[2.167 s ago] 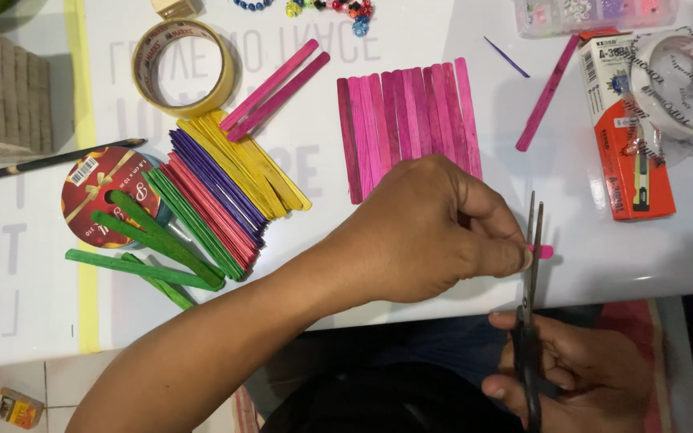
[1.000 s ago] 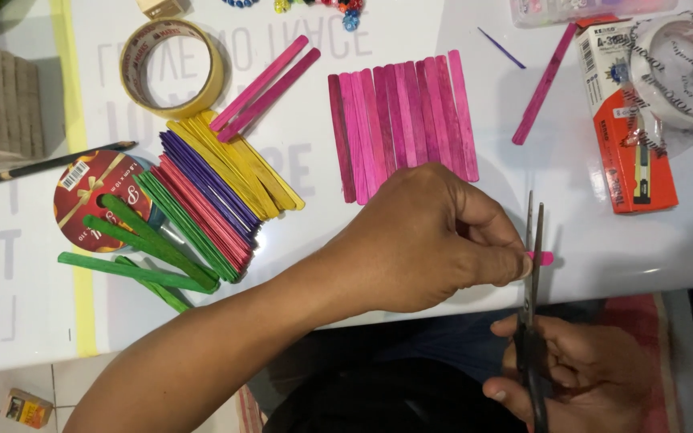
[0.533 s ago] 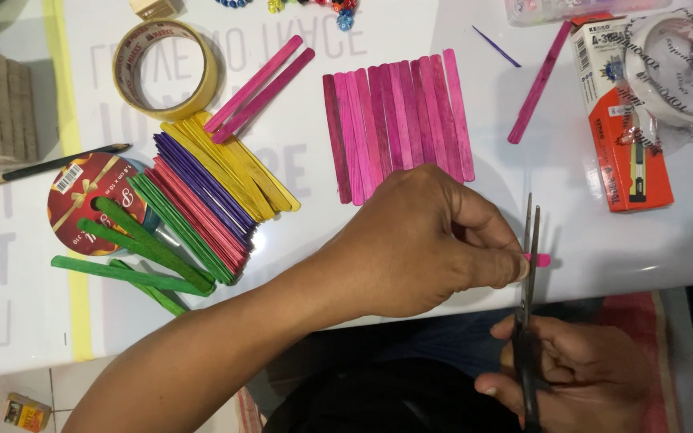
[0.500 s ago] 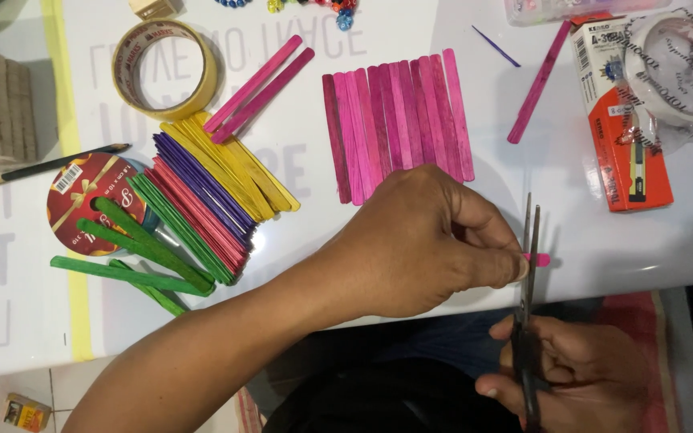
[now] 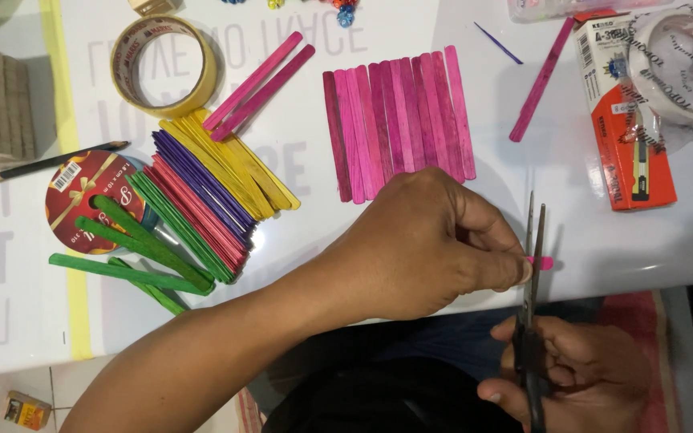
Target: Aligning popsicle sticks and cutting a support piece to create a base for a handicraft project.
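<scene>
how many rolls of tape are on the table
2: a yellowish roll of clear tape at top left, and a white roll of tape at top right, partly cut off by the frame.

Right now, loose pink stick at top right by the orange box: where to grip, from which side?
Pinch the loose pink stick at mid-length, coming from its left side. It lies flat and diagonal, its upper end near the orange box; the white table to its left is barer.

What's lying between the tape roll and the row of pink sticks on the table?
In the head view, two loose pink sticks lie slanted between the tape roll and the row of pink sticks; otherwise the table is bare there.
</scene>
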